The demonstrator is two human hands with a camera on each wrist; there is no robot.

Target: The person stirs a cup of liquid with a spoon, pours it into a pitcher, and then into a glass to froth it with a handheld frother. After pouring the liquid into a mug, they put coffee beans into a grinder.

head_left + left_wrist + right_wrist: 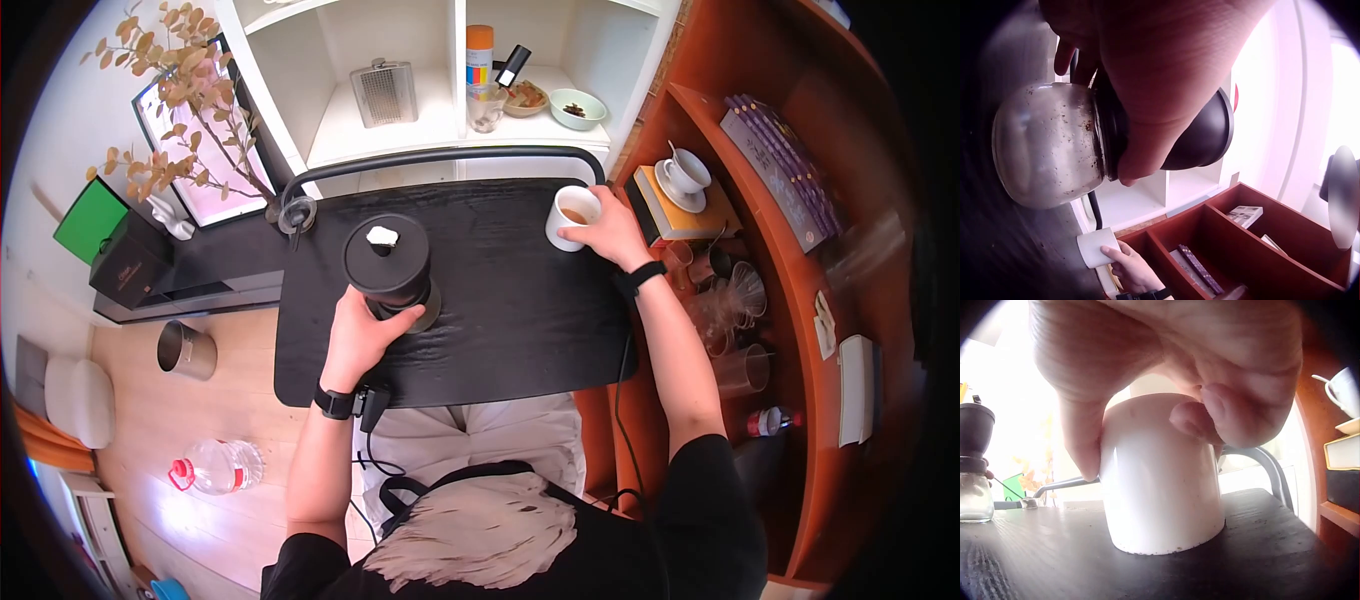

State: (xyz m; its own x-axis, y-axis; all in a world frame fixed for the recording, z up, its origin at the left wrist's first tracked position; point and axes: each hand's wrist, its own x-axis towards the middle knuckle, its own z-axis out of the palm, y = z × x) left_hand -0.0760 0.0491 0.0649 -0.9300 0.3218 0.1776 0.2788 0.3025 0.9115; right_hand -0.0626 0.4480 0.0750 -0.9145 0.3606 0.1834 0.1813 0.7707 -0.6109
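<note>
Head view. Black-topped grinder (387,260) on the left half of the bench (500,340), left hand (362,335) round its middle from the near side. White cup (556,222), brown contents, by the far right corner, just inside the black rail (440,155). Right hand (612,232) grips it from the right. Cup lies to the right of the grinder and farther toward the far edge; the two stand well apart, bare bench top between. Each thing is nearest the hand on its own side.

Left wrist view. Fingers and thumb wrapped on the grinder's dark part, just above the clear jar (1047,150); dark specks inside. Cup beyond, in the other hand's grasp.

Right wrist view. Cup upright, base on the bench, pinched near its rim. Grinder off to the left, long axis near vertical, jar down. Neither of the hands is free.
</note>
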